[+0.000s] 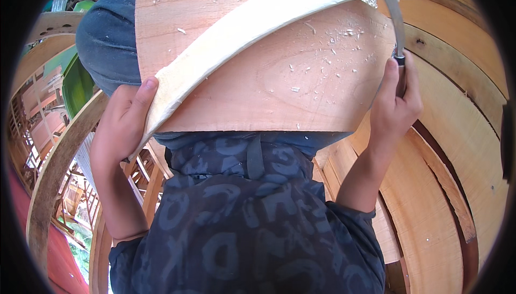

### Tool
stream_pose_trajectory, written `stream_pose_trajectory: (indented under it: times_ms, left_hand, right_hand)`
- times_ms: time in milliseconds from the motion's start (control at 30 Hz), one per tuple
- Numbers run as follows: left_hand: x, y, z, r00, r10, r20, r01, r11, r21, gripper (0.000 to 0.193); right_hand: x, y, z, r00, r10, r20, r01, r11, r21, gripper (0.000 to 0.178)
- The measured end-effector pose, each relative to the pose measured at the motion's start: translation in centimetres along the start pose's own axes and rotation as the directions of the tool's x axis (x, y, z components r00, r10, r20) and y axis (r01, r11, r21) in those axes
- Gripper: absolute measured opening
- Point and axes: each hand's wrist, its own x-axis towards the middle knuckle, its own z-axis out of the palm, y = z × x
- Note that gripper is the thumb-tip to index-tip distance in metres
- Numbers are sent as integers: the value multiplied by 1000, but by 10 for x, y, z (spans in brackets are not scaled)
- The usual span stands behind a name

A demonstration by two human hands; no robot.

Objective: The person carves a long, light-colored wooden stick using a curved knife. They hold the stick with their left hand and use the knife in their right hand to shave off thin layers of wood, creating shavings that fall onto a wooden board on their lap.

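A long pale strip, whitish and seemingly wood (236,31), slants across a reddish wooden board (269,95) on my lap. My left hand (122,119) is closed around its near left end, thumb on top. In my right hand (396,98) is a knife (396,20), its dark handle wrapped by my fingers. The narrow grey blade curves away from me and reaches over the far right part of the strip. Whether its edge cuts into the strip cannot be told. Small pale shavings (295,89) lie scattered on the board.
Wide wooden planks (430,176) run along my right side. On the left, a curved wooden slat (40,202) stands near my arm, with a green object (77,87) beyond it. My bent knee (107,36) is beside the board's left edge.
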Motion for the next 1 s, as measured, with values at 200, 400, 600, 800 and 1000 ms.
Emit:
stream_pose_trajectory:
  times_ms: [200, 400, 600, 800, 1000]
  left_hand:
    - [1, 8, 2, 1000, -22, -1, 22, 999, -26, 67]
    - [2, 6, -1, 1000, 1, -29, 0, 1000, 11, 66]
    - [0, 3, 0, 1000, -9, -14, 9, 1000, -17, 65]
    - [-1, -9, 5, 1000, -9, 10, 10, 994, -111, 66]
    - [-12, 3, 6, 998, -56, -28, 55, 998, -39, 59]
  right_hand:
    - [-12, -7, 6, 975, -209, 74, 209, 978, 4, 27]
    - [-11, -2, 4, 997, -31, 77, 28, 999, 43, 26]
    - [-44, -52, 26, 906, -242, 347, 168, 959, 230, 28]
    - [-44, -64, 34, 873, -293, 390, 164, 929, 330, 25]
    - [-44, -51, 18, 900, -159, 405, 48, 962, 270, 19]
